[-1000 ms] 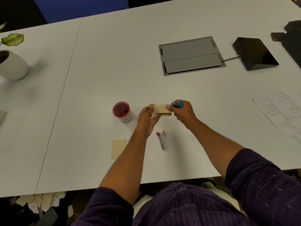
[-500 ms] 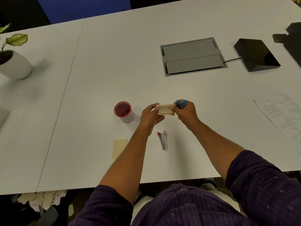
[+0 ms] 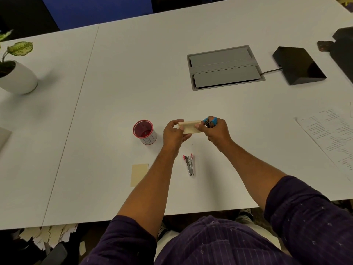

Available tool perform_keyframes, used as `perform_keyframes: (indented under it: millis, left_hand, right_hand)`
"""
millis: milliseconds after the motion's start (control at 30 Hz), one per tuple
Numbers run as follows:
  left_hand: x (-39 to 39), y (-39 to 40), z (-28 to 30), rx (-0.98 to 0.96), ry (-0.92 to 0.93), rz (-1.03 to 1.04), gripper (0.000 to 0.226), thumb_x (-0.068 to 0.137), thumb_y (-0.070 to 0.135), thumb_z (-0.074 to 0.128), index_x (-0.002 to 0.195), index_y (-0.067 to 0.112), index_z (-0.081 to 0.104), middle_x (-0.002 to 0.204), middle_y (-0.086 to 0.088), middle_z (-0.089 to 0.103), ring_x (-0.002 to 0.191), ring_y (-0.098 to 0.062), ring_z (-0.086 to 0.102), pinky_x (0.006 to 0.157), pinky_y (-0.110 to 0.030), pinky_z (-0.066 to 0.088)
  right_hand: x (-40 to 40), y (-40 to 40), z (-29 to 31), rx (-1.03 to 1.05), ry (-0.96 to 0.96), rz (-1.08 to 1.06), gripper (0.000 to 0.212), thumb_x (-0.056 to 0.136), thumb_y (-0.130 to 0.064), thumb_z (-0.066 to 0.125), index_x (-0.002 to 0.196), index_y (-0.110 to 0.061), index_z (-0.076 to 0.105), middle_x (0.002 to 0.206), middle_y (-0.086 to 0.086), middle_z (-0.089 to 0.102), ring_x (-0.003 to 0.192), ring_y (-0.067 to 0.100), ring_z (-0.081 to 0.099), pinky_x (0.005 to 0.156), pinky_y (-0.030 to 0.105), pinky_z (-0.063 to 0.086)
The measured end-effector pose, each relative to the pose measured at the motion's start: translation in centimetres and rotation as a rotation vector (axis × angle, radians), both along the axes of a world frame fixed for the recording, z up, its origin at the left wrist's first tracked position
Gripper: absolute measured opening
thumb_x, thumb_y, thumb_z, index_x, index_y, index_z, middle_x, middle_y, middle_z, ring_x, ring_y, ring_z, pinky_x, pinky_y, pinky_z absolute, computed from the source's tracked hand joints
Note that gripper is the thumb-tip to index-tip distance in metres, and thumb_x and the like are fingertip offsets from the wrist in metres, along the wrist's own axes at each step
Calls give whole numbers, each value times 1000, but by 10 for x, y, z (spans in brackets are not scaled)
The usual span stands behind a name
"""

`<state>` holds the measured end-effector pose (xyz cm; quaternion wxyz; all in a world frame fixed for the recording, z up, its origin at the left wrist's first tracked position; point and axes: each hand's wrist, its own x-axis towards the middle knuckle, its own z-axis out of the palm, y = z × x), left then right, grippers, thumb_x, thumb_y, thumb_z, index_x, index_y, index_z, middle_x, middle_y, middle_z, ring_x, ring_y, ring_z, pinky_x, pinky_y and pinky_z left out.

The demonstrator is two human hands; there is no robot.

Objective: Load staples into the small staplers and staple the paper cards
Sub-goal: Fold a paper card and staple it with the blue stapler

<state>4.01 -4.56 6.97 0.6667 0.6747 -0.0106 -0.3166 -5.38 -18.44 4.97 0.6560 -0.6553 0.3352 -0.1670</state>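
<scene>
You are holding a folded paper card (image 3: 190,127) above the white surface (image 3: 133,88), a little under the middle of the view. Your left hand (image 3: 174,133) is gripping the card's left end, with the thumb on top and the fingers (image 3: 186,137) curling under it. Your right hand (image 3: 214,131) is closing its fingers around a small blue stapler (image 3: 210,122) and is also pinching the right end of the card with the thumb; the mouth of the stapler is sitting at that right end, but I cannot tell if the card is already inside it. A second small stapler, red and metal (image 3: 189,165), is lying on the surface at 6 o'clock from the card, near your left forearm and apart from both hands. A red cup with a white label (image 3: 145,131) is standing upright at 9 o'clock from the card, just beside your left hand. Another paper card (image 3: 139,175) is lying flat at 7 o'clock, partly going under your left arm. Far at 1 o'clock a grey cable hatch (image 3: 225,67) is sitting in the surface, and a black wedge-shaped device (image 3: 298,65) is lying to the right of it. At 3 o'clock a printed sheet (image 3: 332,136) is lying near the edge of the view, and at 10 o'clock a plant in a white pot (image 3: 17,77) is standing.
</scene>
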Motion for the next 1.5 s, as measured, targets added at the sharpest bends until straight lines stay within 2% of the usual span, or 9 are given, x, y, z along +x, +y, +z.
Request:
perform_keyframes:
  millis: [133, 267, 500, 667, 900, 1033, 1167, 1367, 1500]
  left_hand:
    - [2, 1, -3, 56, -76, -76, 29, 99, 0, 54, 125, 11, 55, 123, -24, 59, 106, -34, 67, 79, -39, 63]
    - [1, 4, -6, 76, -135, -180, 28, 100, 5, 54, 127, 12, 54, 122, -23, 62, 104, -32, 69, 79, -39, 63]
    - [-1, 5, -8, 57, -64, -258, 29, 105, 14, 47, 133, 8, 52, 122, -25, 64, 95, -33, 74, 79, -37, 63]
    - [-4, 3, -9, 98, -49, -315, 38, 108, 18, 41, 144, 10, 39, 126, -20, 63, 94, -34, 74, 87, -42, 60]
    - [-4, 3, -16, 309, -353, -315, 32, 95, 20, 65, 123, 5, 65, 88, -12, 74, 67, -17, 70, 68, -31, 62]
    - [0, 5, -16, 207, -138, -192, 30, 87, 8, 75, 113, -5, 69, 79, -18, 74, 64, -20, 72, 65, -28, 61]
    - [4, 7, -19, 167, -17, -77, 29, 85, 6, 77, 110, -7, 69, 78, -18, 73, 65, -21, 73, 64, -25, 59]
    - [12, 13, -23, 86, 84, 79, 28, 86, 4, 76, 109, -8, 67, 80, -17, 73, 68, -22, 73, 66, -26, 60]
    - [14, 16, -24, 32, 126, 97, 27, 87, 5, 75, 109, -5, 67, 79, -12, 74, 71, -23, 73, 73, -30, 60]
  right_hand:
    - [-2, 3, 2, 1, -27, -38, 31, 82, -27, 86, 101, -9, 69, 83, 0, 65, 60, 6, 52, 50, 15, 43]
    - [-1, 1, -1, 12, 86, 78, 28, 83, -31, 85, 96, -8, 76, 58, -14, 61, 46, -1, 51, 44, 13, 39]
    - [2, 3, -7, 59, 108, 36, 33, 80, -34, 86, 93, -6, 75, 60, -3, 59, 46, 4, 47, 43, 22, 37]
    - [6, 7, -7, -4, 112, 5, 31, 81, -35, 86, 94, -9, 77, 76, 5, 71, 62, 11, 60, 56, 23, 44]
    - [6, 7, -10, -114, 136, -3, 22, 78, -30, 88, 87, -13, 76, 78, 7, 74, 73, 18, 69, 71, 32, 56]
    - [8, 5, -8, -166, 145, 45, 22, 79, -35, 86, 84, -16, 75, 73, 2, 71, 67, 14, 64, 65, 28, 52]
    - [8, 1, -4, -12, 189, 49, 47, 82, -58, 76, 83, -12, 68, 59, -4, 52, 50, 10, 46, 51, 26, 39]
    - [8, -9, -5, 325, 307, 26, 60, 96, -62, 55, 109, -4, 63, 93, 11, 58, 67, 19, 51, 65, 34, 45]
    - [0, -4, -5, 347, 259, 97, 65, 83, -73, 64, 113, -16, 58, 94, 10, 74, 61, 17, 61, 45, 25, 40]
